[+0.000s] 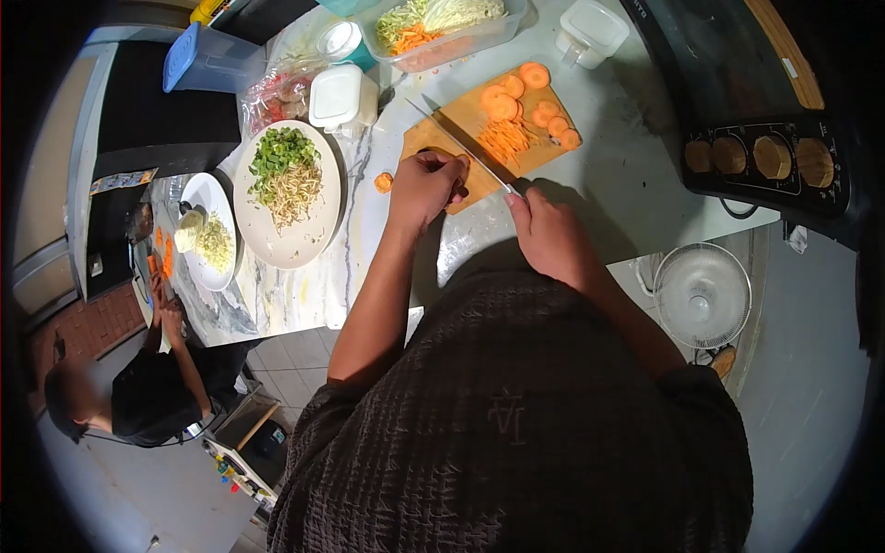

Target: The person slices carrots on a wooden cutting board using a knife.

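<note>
Carrot slices (501, 107) and carrot shreds (502, 141) lie beyond the fingers of the right hand (550, 232) on the cutting board (461, 111), apparently grouped to leave cutting room nearer the left hand (426, 190). The right hand's fingers grip the knife (477, 158) by its handle, likely for control. Just across the knife, the left hand's fingers curl inward; whether they pinch anything cannot be told.

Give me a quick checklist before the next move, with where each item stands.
1. Right hand gripping the knife by its handle: ok.
2. Left hand well clear of the blade: not ok, fingers are close to it.
3. Something held in the left hand: cannot tell, the fingers hide it.
4. Carrot shreds on the cutting board: ok.
5. Co-worker's hands away from the board: ok, far left of the view.
</note>
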Demonstrator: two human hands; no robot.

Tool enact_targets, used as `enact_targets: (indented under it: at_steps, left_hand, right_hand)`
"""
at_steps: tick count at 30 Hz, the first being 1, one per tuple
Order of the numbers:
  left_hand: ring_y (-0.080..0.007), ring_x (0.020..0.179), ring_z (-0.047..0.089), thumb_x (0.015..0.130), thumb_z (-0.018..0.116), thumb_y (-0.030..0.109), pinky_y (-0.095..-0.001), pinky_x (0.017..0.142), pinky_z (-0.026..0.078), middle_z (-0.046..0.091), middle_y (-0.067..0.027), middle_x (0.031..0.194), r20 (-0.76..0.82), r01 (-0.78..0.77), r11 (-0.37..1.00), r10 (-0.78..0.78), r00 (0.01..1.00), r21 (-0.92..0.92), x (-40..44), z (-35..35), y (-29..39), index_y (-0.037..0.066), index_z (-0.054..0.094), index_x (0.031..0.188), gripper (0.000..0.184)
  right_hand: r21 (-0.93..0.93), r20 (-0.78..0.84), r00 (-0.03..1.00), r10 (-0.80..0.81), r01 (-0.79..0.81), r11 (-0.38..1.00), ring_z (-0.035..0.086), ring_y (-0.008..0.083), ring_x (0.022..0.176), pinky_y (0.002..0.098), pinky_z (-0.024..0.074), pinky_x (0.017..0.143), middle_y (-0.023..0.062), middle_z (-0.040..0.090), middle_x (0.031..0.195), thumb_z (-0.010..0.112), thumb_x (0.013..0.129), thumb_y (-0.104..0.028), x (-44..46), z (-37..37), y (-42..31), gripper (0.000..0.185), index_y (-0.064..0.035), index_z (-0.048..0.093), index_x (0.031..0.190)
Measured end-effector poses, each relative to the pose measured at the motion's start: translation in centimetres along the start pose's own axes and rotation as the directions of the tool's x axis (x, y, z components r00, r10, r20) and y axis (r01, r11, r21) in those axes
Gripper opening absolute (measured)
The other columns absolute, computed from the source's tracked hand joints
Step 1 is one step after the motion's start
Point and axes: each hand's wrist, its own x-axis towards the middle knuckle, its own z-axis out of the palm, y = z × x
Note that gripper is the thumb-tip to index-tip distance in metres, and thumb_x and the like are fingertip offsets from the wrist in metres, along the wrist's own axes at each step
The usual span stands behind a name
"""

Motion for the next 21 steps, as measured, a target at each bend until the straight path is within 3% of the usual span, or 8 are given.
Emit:
enact_targets:
  at_steps: [13, 15, 21]
  left_hand:
    - [-0.0122, 0.049, 0.058, 0.087, 0.067, 0.015, -0.0235, 0.045, 0.043, 0.058, -0.0051, 0.061, -0.012, 0.019, 1.0, -0.019, 1.0, 0.009, 0.24, 0.11, 0.09, -0.002, 0.058, 0.075, 0.022]
    - [-0.012, 0.049, 0.058, 0.087, 0.066, 0.014, -0.0235, 0.045, 0.042, 0.058, -0.0051, 0.061, -0.013, 0.018, 0.999, -0.017, 1.0, 0.031, 0.15, 0.2, 0.29, -0.002, 0.058, 0.075, 0.021]
    - [-0.0118, 0.049, 0.058, 0.087, 0.066, 0.013, -0.0236, 0.045, 0.042, 0.058, -0.0053, 0.061, -0.013, -0.018, 1.0, 0.018, 1.0, 0.002, 0.44, 0.19, -0.46, -0.003, 0.058, 0.074, 0.022]
  right_hand:
    - [-0.031, 0.064, 0.995, 0.079, -0.077, 0.997, 0.057, 0.0499, 0.092, 0.0566, 0.045, 0.081, 0.0309, 0.062, 0.09, 0.038, 0.101, -0.039, -0.12, -0.2, -0.91, 0.042, 0.0006, 0.053, 0.099]
    - [-0.067, -0.018, 0.999, 0.035, -0.036, 0.997, 0.062, 0.0476, 0.083, 0.0543, 0.0487, 0.076, 0.0276, 0.064, 0.082, 0.042, 0.099, -0.036, -0.1, 0.14, -0.85, 0.04, 0.0013, 0.055, 0.095]
    - [-0.072, -0.048, 0.998, 0.031, -0.034, 0.997, 0.063, 0.0471, 0.08, 0.0543, 0.0493, 0.073, 0.028, 0.064, 0.079, 0.045, 0.099, -0.036, 0.18, 0.52, -1.02, 0.039, 0.0013, 0.055, 0.094]
